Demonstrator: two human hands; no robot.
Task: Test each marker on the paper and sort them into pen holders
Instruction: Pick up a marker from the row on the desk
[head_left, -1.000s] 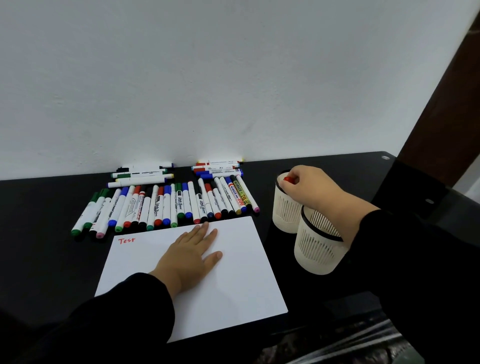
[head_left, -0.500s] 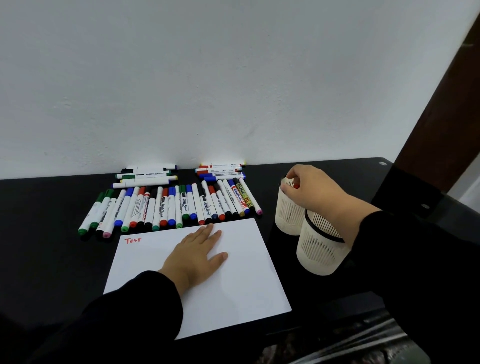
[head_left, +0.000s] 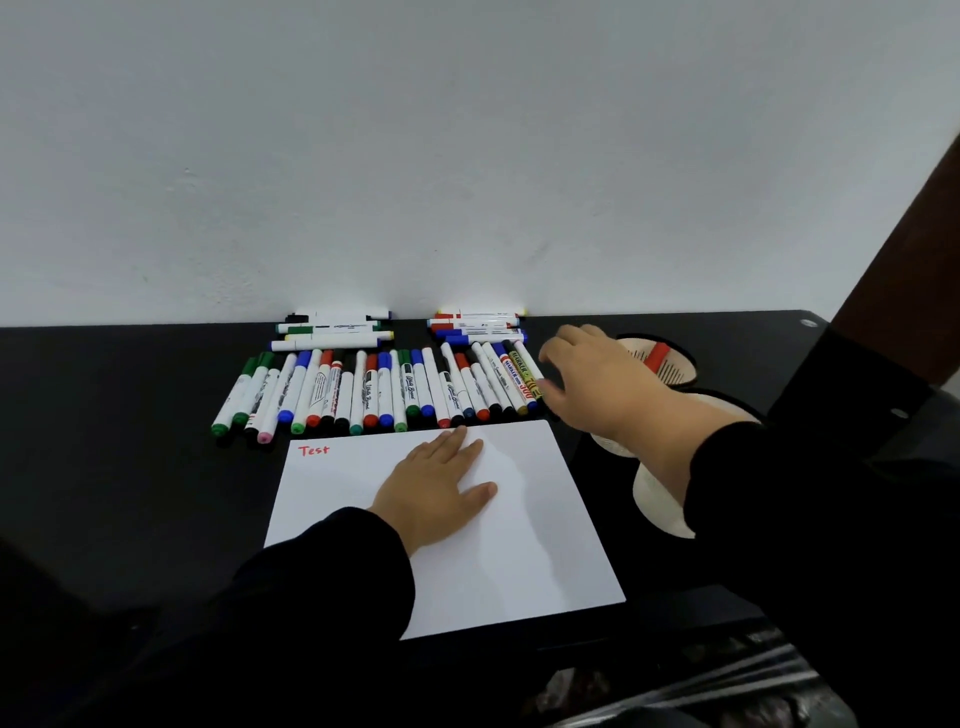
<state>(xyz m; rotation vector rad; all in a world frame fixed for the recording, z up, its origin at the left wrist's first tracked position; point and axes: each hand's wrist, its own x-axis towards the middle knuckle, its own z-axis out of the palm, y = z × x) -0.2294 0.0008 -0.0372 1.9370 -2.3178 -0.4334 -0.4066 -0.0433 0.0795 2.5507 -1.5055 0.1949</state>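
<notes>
A white sheet of paper (head_left: 524, 499) lies on the black table, with "Test" written in red at its top left. My left hand (head_left: 436, 488) rests flat on it, fingers apart. A row of several markers (head_left: 374, 389) lies behind the paper. My right hand (head_left: 597, 379) hovers open over the row's right end, by a yellow-labelled marker (head_left: 523, 382), holding nothing. Two white mesh pen holders stand at the right. The far holder (head_left: 670, 364) has a red-capped marker (head_left: 657, 356) standing in it. My right forearm partly hides the near holder (head_left: 660, 504).
Two small stacks of markers lie against the white wall, one at the left (head_left: 332, 330) and one at the right (head_left: 478, 325). The black table (head_left: 104, 467) ends close below the paper. A dark brown panel (head_left: 904, 260) rises at the right.
My right hand let go of the red marker in the far holder and moved left over the right end of the marker row. My left hand stayed on the paper.
</notes>
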